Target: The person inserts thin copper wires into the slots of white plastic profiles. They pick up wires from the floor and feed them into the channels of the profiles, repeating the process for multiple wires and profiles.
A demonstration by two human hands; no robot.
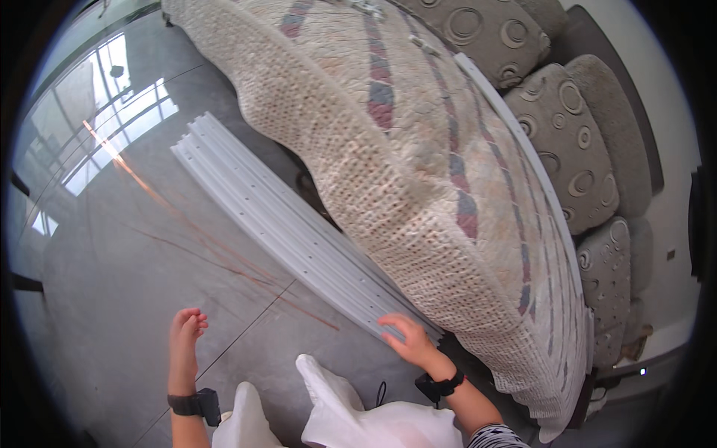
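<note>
A stack of long white ribbed strips point(276, 224) with small holes lies on the grey floor, running along the sofa's front. At its near end is my right hand point(409, 337), with thumb and fingers apart. The fingertips overlap the strips' edge; whether they touch it is unclear, and nothing shows in the grasp. My left hand point(187, 336) hovers over the floor to the left, away from the strips. Its fingers are loosely bent with nothing visible in them. Both wrists wear dark bands. Thin brown strands point(216, 250) lie across the floor between the left hand and the white strips.
A long sofa point(418, 172) under a knitted, striped cover fills the right side. Patterned cushions point(567, 145) lean along its back. White-clad legs point(351, 407) are below my hands. Bright window reflections point(123, 112) show on the glossy tiled floor at far left.
</note>
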